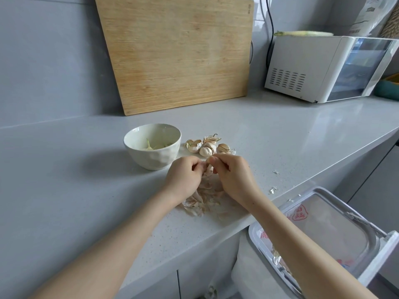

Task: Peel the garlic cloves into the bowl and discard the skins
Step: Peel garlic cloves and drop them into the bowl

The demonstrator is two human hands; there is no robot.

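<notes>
My left hand (184, 177) and my right hand (232, 175) meet over the counter, and both pinch one garlic clove (207, 164) between their fingertips. Most of that clove is hidden by my fingers. Under my hands lies a pile of papery garlic skins (200, 203). Several unpeeled cloves (206, 146) sit just beyond my hands. Left of them stands a white bowl (138, 140) with peeled garlic inside.
A wooden cutting board (177, 52) leans on the back wall. A white appliance (323, 67) stands at the right rear. Below the counter edge at lower right is an open bin (364, 229) with a bag liner. Skin flecks (273, 189) lie near the edge.
</notes>
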